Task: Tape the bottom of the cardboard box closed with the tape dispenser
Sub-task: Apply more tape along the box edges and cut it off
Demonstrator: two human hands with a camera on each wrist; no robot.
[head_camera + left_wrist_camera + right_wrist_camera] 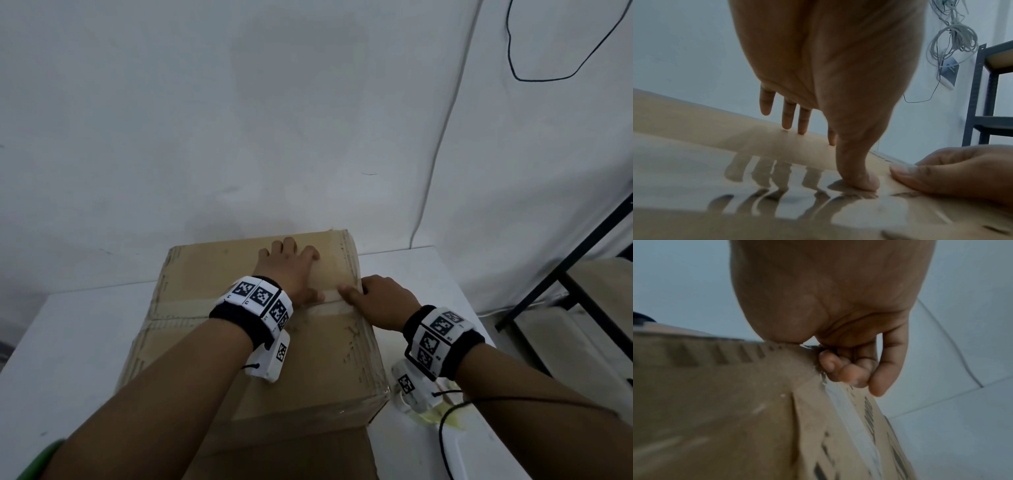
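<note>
A brown cardboard box [191, 274] stands on the white table [68, 325], with a strip of clear tape [329, 306] running across its top seam. My left hand [291, 267] lies flat on the top with fingers spread. Its thumb [859, 178] presses on the glossy tape [694, 178]. My right hand [380, 301] holds the box's right edge: the thumb rests on the tape on top and the curled fingers [849, 373] lie against the side wall [715, 402]. A pale strip of tape [849, 410] runs down that side. No tape dispenser can be clearly made out.
A pale yellowish object [445, 414] lies on the table under my right wrist, partly hidden. A dark metal shelf [582, 274] stands at the right. A white cable [438, 154] hangs down the wall behind. More cardboard [291, 455] sits in front of the box.
</note>
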